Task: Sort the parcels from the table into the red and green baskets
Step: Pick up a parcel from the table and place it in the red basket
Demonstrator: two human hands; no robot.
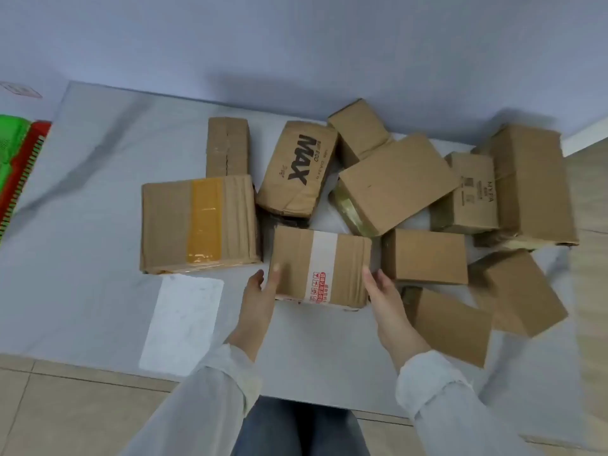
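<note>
Left hand (pixel 260 296) touching white-taped parcel (pixel 320 263), right hand (pixel 383 299) straight-fingered at opposite side

From my end this looks like a plain indoor room set up as a parcel-sorting station. On the far side I see a bare pale blue-grey wall (pixel 296 44), with a white wall socket (pixel 21 90) at far left and a white skirting board (pixel 582 143) at far right. Beige floor tiles (pixel 65 406) run along the near side. A grey-white marbled table (pixel 98 225) fills the middle, and brown cardboard parcels (pixel 398 182) crowd its right half. One carton printed MAX in black (pixel 297 167) lies among them, and a box banded in yellow tape (pixel 199 222) sits at the left of the pile. A green plastic basket (pixel 10 143) and a red plastic basket (pixel 29 166) sit side by side at the left edge.
</note>
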